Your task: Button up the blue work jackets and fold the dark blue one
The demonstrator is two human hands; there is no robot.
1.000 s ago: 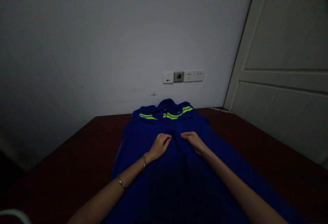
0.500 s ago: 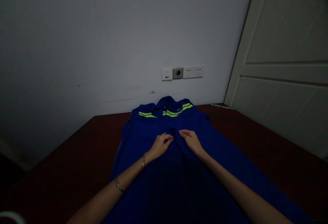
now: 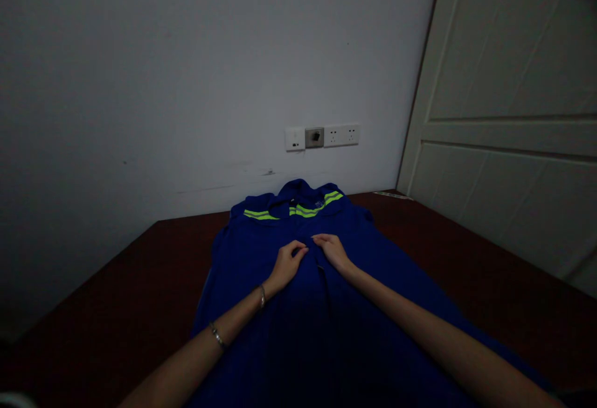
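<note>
Blue garment (image 3: 382, 259) with yellow-green stripes (image 3: 305, 212), spread on dark red tabletop (image 3: 158, 259), left hand (image 3: 285, 264) just beside right hand (image 3: 333, 251), both pinching cloth at its front.

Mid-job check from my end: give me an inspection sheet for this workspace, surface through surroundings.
Surface: dark red tabletop, its far edge at the wall.
Job's things: blue garment laid out, collar toward the wall, yellow-green stripes below it.
Clutter: thin pale strip near the far right corner; cropped pale rim, lower left.
Hands: left hand and right hand close together over the garment's middle; grip too dim to tell.
Cables: nothing seen.
Surroundings: socket plates on the wall; panelled door, right.
</note>
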